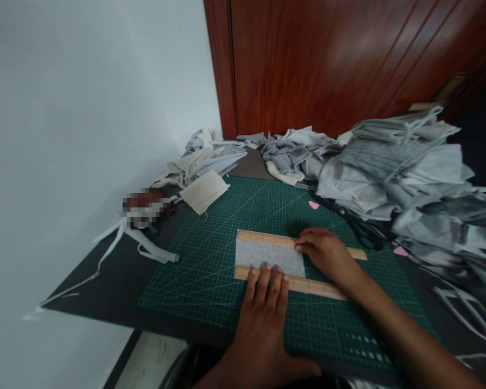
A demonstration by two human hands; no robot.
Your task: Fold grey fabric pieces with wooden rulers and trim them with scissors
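Observation:
A small grey rectangle of fabric (273, 257) lies flat on the green cutting mat (194, 270). One wooden ruler (263, 237) runs along its far edge, and a second wooden ruler (316, 286) lies along its near edge. Both rulers stick out past the fabric to the right. My left hand (263, 319) rests with fingers stretched out, the tips pressing on the near ruler and the fabric's edge. The fingers of my right hand (322, 251) are pinched together at the far ruler, near the fabric's right end.
Black scissors (356, 224) lie at the mat's right, close to two pink pieces (314, 205). Piles of grey fabric (360, 173) crowd the right and back. Beige folded cloth (205, 192) and scrap strips (146, 243) lie left, near the white wall (85, 108).

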